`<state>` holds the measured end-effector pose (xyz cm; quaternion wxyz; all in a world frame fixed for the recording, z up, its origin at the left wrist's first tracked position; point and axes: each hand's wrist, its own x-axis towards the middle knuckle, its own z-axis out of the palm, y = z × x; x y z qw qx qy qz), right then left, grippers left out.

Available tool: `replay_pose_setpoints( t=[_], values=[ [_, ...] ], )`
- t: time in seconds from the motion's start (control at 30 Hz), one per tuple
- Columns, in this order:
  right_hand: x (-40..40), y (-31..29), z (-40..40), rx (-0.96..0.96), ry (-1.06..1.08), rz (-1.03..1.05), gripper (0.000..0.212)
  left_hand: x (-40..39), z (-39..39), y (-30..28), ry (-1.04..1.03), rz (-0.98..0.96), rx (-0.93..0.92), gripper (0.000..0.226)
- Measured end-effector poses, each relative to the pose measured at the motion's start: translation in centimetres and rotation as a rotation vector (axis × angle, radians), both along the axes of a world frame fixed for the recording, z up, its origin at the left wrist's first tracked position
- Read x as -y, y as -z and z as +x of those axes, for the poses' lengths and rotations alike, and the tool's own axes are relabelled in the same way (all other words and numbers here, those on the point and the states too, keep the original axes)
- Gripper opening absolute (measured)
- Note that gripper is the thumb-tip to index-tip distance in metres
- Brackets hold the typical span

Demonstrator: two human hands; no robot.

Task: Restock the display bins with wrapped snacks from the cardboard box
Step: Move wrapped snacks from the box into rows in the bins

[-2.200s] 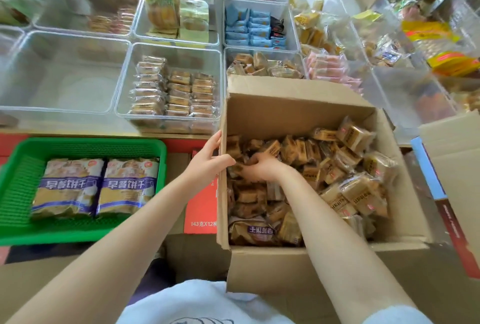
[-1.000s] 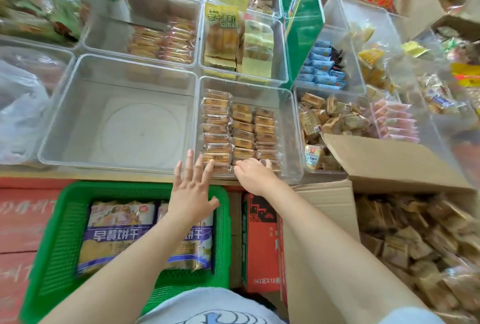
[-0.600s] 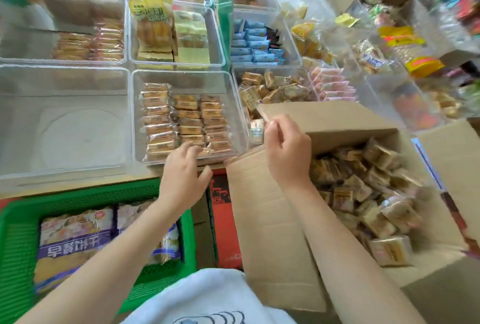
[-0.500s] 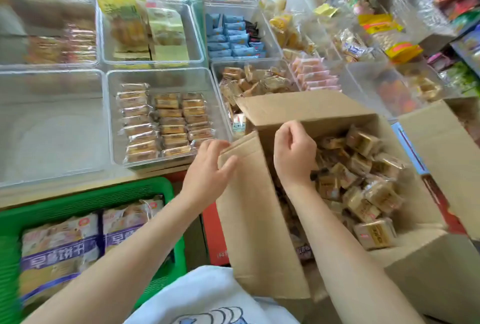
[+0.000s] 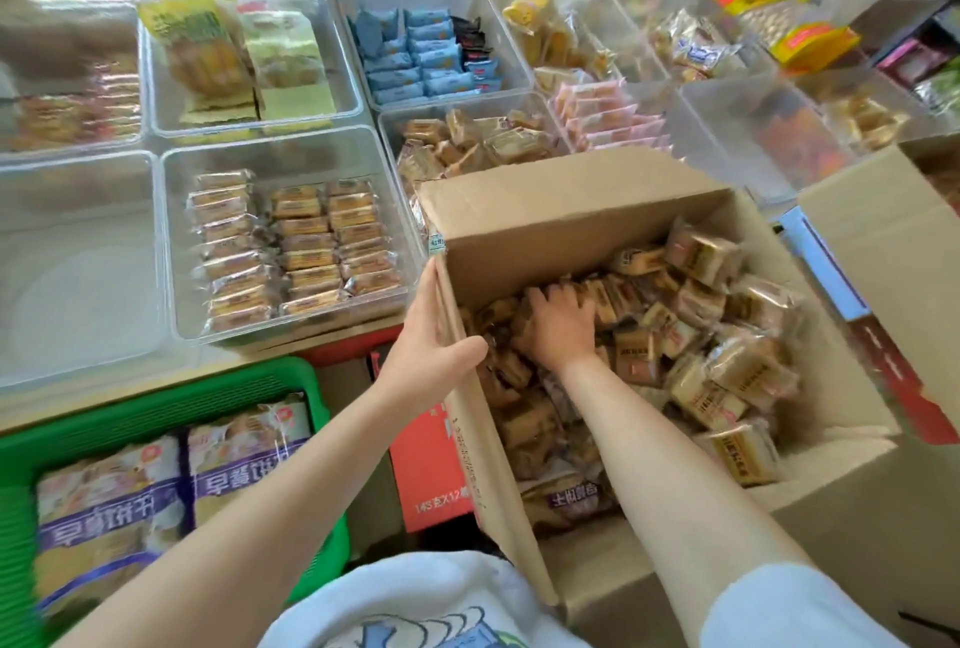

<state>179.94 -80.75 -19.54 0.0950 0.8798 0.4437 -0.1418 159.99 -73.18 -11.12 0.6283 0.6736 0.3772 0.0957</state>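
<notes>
An open cardboard box (image 5: 571, 200) stands in front of me, full of brown wrapped snacks (image 5: 717, 372) in a loose heap. My left hand (image 5: 431, 351) grips the box's left wall, thumb inside and fingers outside. My right hand (image 5: 558, 325) is down in the box, palm down on the heap, its fingers dug in among the snacks; whether it holds one is hidden. Left of the box a clear display bin (image 5: 291, 154) holds three neat rows of like snacks. A second clear bin (image 5: 467, 138) behind the box holds loose brown snacks.
An empty clear bin (image 5: 78, 258) sits at far left. A green basket (image 5: 156, 403) with two big biscuit bags lies at lower left. A red carton (image 5: 426, 471) stands beside the box. More bins of blue, pink and yellow snacks fill the back. Another cardboard box (image 5: 893, 242) is at right.
My right hand has gone from the box's far rim down into the heap of snacks. My left hand has closed on the box's left wall. The view has shifted a little.
</notes>
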Motion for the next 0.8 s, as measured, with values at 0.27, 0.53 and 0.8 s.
replay_pose_setpoints(
  t=[0.27, 0.53, 0.8],
  values=[
    [-0.1, 0.6, -0.8, 0.071, -0.046, -0.073, 0.065, -0.3, 0.1, -0.1, 0.023, 0.009, -0.04, 0.11],
    [0.2, -10.0, -2.8, -1.014, 0.652, 0.67, 0.043, -1.0, -0.4, 0.0, 0.096, -0.015, -0.052, 0.113],
    [-3.7, -18.1, -9.2, -1.015, 0.16, 0.769, 0.06, -4.8, -2.2, -7.0, -0.033, -0.35, 0.343, 0.054]
  ],
)
